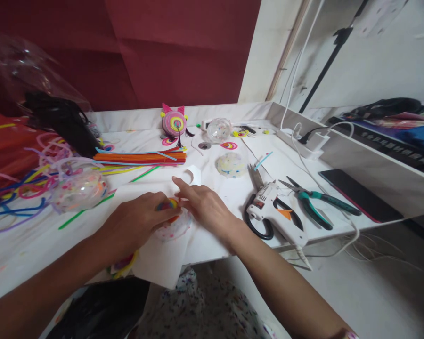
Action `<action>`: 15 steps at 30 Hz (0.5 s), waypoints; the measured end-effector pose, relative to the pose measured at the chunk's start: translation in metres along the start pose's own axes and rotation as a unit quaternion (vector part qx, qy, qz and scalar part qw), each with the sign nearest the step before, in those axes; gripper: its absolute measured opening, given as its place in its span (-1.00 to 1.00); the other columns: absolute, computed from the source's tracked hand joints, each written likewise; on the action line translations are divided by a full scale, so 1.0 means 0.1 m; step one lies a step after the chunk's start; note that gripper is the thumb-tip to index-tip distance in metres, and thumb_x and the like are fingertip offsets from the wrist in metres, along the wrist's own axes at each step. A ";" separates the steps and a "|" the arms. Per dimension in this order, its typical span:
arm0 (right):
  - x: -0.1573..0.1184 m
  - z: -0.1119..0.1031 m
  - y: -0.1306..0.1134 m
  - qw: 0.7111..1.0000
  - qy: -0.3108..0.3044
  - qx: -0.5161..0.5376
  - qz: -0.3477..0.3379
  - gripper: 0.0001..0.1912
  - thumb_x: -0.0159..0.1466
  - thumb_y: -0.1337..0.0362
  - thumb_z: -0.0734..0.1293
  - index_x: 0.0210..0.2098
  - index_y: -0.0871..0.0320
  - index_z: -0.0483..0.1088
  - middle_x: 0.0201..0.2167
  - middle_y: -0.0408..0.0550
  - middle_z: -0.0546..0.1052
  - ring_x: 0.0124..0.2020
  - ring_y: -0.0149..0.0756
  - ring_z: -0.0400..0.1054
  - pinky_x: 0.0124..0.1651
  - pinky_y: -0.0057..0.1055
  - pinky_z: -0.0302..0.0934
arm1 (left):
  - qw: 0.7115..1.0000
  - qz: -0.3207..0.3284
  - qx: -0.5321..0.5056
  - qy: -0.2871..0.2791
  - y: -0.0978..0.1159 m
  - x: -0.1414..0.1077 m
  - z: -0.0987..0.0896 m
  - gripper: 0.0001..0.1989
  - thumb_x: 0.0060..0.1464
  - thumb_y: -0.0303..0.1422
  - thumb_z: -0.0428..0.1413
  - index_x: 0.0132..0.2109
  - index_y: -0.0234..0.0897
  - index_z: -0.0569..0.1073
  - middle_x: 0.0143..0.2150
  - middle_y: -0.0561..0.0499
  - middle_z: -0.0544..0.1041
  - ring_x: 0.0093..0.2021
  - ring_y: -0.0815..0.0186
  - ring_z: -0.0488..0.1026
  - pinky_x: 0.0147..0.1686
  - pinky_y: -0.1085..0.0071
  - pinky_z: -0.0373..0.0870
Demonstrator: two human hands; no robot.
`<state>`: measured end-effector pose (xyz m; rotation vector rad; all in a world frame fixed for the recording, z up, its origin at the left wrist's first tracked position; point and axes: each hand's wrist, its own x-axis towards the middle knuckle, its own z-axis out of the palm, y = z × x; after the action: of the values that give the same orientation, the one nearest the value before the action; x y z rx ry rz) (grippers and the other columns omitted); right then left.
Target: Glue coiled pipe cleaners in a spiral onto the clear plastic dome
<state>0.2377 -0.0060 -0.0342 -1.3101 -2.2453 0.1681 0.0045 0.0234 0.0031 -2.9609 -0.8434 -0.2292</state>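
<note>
Scissors [256,179] (under the glue gun [269,207]) lie right of the hands [208,207].

The lone view looks from the wearer's head, forward and down, close above the left hand [141,216] and right hand [209,207], across the counter [236,197] to the maroon sheet [183,52].

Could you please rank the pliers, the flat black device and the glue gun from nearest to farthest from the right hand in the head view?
Nearest to the right hand first:
1. Glue gun, to its right.
2. Pliers, farther right, past the glue gun.
3. Flat black device, rightmost of the three.
</note>
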 end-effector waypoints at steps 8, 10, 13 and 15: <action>-0.11 -0.05 -0.11 0.997 0.062 0.024 0.042 -0.77 0.53 0.36 0.30 -0.09 0.18 0.63 -0.18 0.08 0.63 -0.10 -0.17 0.48 -0.03 -0.30 0.36 | 1.000 -0.005 -0.018 0.000 0.01 0.02 0.02 -0.60 0.46 -0.35 -0.10 0.11 0.03 0.62 -0.01 -0.03 0.59 -0.10 0.11 0.48 -0.27 0.32 0.29; -0.09 -0.05 -0.13 0.998 0.049 0.028 0.041 -0.76 0.53 0.36 0.30 -0.14 0.20 0.64 -0.22 0.06 0.62 -0.13 -0.18 0.46 -0.05 -0.32 0.35 | 0.999 -0.011 -0.030 -0.011 0.00 0.03 0.01 -0.60 0.43 -0.33 -0.08 0.12 0.04 0.63 -0.02 -0.05 0.60 -0.10 0.09 0.48 -0.29 0.32 0.30; -0.06 -0.03 -0.14 0.997 0.044 0.050 0.044 -0.76 0.52 0.40 0.30 -0.13 0.19 0.65 -0.25 0.04 0.62 -0.13 -0.19 0.46 -0.05 -0.32 0.35 | 0.999 -0.013 -0.023 -0.018 0.00 0.04 0.01 -0.58 0.40 -0.35 -0.08 0.14 0.04 0.63 -0.01 -0.07 0.61 -0.08 0.07 0.49 -0.29 0.30 0.32; -0.05 -0.01 -0.14 0.994 0.048 0.081 0.054 -0.77 0.49 0.43 0.32 -0.10 0.17 0.65 -0.24 0.02 0.62 -0.12 -0.20 0.48 -0.03 -0.32 0.36 | 1.000 -0.005 -0.010 -0.016 0.00 0.03 0.01 -0.57 0.41 -0.37 -0.09 0.14 0.05 0.62 0.00 -0.06 0.60 -0.07 0.08 0.50 -0.29 0.30 0.32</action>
<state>0.2296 -0.0173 -0.0303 -1.3232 -2.0375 0.3117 0.0072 0.0246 0.0026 -2.9874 -0.8641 -0.1911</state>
